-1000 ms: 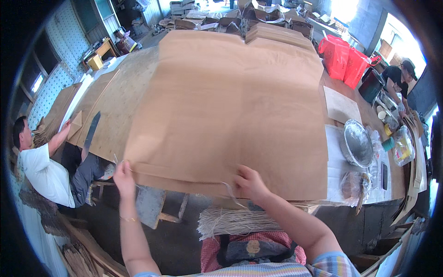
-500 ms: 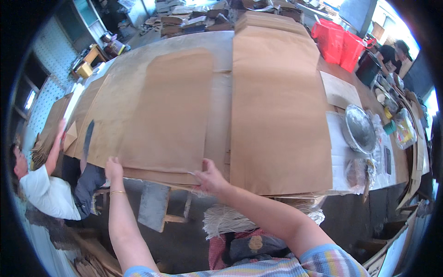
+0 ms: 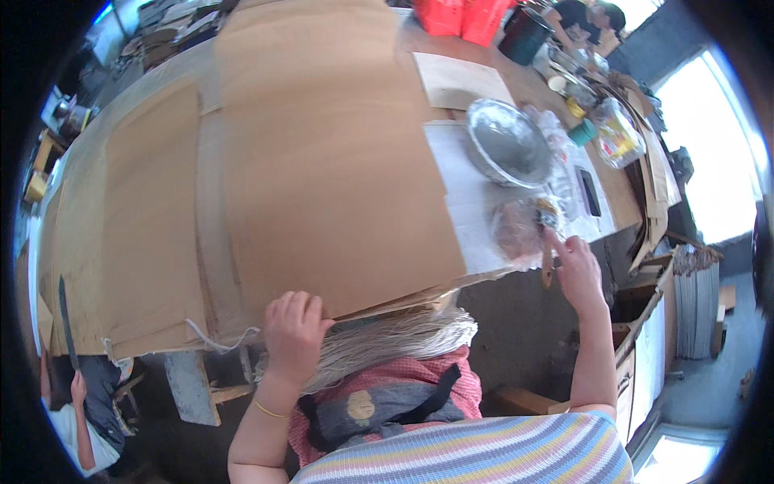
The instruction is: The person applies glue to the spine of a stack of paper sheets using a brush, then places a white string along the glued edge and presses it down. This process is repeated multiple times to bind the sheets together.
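Note:
My right hand [image 3: 579, 273] reaches to the table's near edge, its thumb across the wooden handle of a brush [image 3: 547, 270]. The brush's pale bristle end rests beside a crumpled clear plastic bag [image 3: 518, 230]. At the near edge of a large brown paper stack [image 3: 339, 185], my left hand [image 3: 295, 335] has its fingers loosely bent and the thumb apart. Nothing shows in it; the fingertips are partly hidden. Another brown paper sheet [image 3: 151, 218] lies flat to the left. A metal basin [image 3: 508, 143] with grey contents stands beyond the brush.
White strings [image 3: 395, 343] hang below the near edge. A phone-like dark object [image 3: 588, 192] and a teal cup [image 3: 582, 132] are at the right. Red bags [image 3: 463, 18] stand at the back. One person sits at far left by a long blade [image 3: 68, 327]; another is at back right.
Both hands have left the brown sheet's near edge. My left hand has moved to the neighbouring stack, and my right has gone far right to the brush. The view has turned right.

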### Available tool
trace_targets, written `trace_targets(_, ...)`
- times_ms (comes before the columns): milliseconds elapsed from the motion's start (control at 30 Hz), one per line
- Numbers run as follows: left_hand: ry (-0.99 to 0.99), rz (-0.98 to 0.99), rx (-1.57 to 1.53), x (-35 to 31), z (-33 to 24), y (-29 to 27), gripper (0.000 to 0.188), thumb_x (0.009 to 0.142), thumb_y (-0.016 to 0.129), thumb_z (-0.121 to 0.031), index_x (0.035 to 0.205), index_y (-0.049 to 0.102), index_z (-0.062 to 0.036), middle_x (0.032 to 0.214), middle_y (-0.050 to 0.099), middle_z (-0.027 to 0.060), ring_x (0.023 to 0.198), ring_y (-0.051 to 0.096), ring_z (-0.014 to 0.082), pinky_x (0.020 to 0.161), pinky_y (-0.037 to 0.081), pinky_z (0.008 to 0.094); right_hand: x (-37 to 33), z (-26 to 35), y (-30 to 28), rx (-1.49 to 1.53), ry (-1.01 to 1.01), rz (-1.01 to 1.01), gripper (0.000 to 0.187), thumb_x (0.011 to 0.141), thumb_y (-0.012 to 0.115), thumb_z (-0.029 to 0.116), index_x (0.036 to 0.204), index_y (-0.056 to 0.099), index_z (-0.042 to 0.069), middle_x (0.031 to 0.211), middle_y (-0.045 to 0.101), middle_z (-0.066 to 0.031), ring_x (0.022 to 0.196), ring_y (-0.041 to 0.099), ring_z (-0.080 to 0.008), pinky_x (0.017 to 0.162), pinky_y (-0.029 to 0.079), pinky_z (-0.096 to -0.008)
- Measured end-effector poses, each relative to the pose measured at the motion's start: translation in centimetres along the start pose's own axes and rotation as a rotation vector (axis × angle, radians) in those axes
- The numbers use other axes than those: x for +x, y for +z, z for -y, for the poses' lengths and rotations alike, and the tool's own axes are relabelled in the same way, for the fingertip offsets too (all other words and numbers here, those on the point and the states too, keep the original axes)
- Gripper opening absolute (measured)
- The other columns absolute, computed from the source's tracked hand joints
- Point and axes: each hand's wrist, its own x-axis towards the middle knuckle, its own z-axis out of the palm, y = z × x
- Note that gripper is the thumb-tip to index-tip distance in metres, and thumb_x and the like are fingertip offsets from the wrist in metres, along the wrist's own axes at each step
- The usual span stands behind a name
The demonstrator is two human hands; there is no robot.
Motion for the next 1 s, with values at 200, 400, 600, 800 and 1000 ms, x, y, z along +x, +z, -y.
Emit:
trace_targets(200, 0.038, 0.05, 0.131, -0.5, 0.7, 0.6, 0.044, 0.063, 0.077, -0.022, 0.1, 0.061, -0.0036, 0.107, 0.056, 0.0114, 0.106, 0.053, 0.0317, 0.084, 0.044, 0.0447, 1.8, -3.4, 1.7, 0.357, -0.258, -0.314, 0.027, 0.076, 0.066, 0.002, 0.102, 0.063, 0.006, 0.078, 0.058, -0.0096, 0.072, 0.06, -0.031, 0.062, 0.051, -0.0358)
trace_targets(400, -0.012, -0.064, 0.275, -2.1, -0.1, 2.3, 0.04, 0.07, 0.073, -0.023, 0.101, 0.06, -0.0021, 0.106, 0.058, 0.0132, 0.104, 0.055, 0.0344, 0.086, 0.043, 0.0482, 14.0, -3.9, 1.2, 1.071, 0.273, -0.384, 0.019, 0.085, 0.065, 0.017, 0.088, 0.068, -0.002, 0.062, 0.062, -0.0024, 0.052, 0.055, -0.0076, 0.048, 0.043, -0.0243)
trace_targets(600, -0.081, 0.3, 0.023, -6.7, -3.9, 2.2, 0.026, 0.074, 0.067, -0.018, 0.097, 0.062, -0.006, 0.097, 0.059, 0.0131, 0.09, 0.056, 0.0346, 0.08, 0.043, 0.0495, 21.4, -4.5, 8.2, 0.867, 0.416, -0.342, 0.028, 0.077, 0.071, 0.024, 0.077, 0.065, -0.003, 0.067, 0.066, -0.0104, 0.059, 0.064, -0.0146, 0.057, 0.05, -0.0297)
trace_targets(800, -0.269, 0.578, 0.002, -12.7, -0.4, 4.6, 0.015, 0.073, 0.059, -0.009, 0.087, 0.065, -0.0077, 0.092, 0.059, 0.0149, 0.087, 0.057, 0.0345, 0.071, 0.047, 0.0464, 19.5, -4.6, 4.1, 1.03, 0.471, -0.352, 0.033, 0.076, 0.071, 0.029, 0.077, 0.066, -0.004, 0.065, 0.066, -0.0135, 0.061, 0.065, -0.0175, 0.06, 0.051, -0.0319)
trace_targets(1000, -0.074, 0.197, -0.175, -9.4, -2.4, 1.8, 0.008, 0.078, 0.058, -0.006, 0.085, 0.06, -0.0041, 0.084, 0.06, 0.0143, 0.077, 0.058, 0.0333, 0.069, 0.048, 0.0427, 20.2, -5.8, 4.4, 0.718, 0.425, -0.262, 0.04, 0.078, 0.064, 0.035, 0.074, 0.067, -0.005, 0.065, 0.065, -0.0173, 0.069, 0.068, -0.0283, 0.068, 0.052, -0.0375)
